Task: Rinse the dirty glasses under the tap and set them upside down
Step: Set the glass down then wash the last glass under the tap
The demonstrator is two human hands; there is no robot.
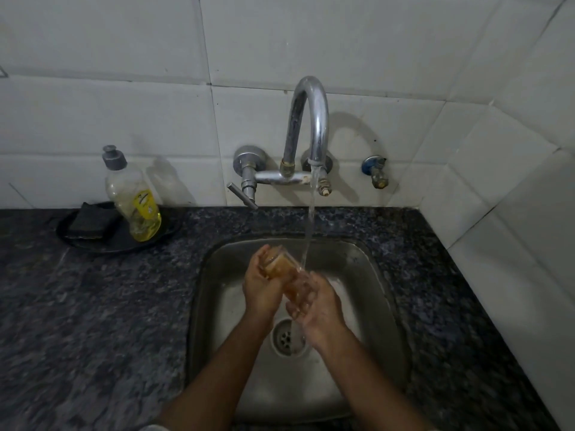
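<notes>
A clear glass [281, 265] with brownish residue lies tilted on its side over the steel sink [382, 293]. My left hand [259, 283] cups its far end from the left. My right hand [317, 301] wraps its near end from the right, with the fingers over the glass. Water runs from the curved chrome tap [311, 119] in a thin stream [311, 219] that lands on the glass between my two hands. The part of the glass under my right fingers is blurred.
A dish soap bottle [137, 200] with yellow liquid and a dark sponge [91, 220] rest on a black tray [102, 245] at the back left. Dark granite counter [93, 321] surrounds the sink. Tiled walls close the back and right. The drain [284, 337] sits below my hands.
</notes>
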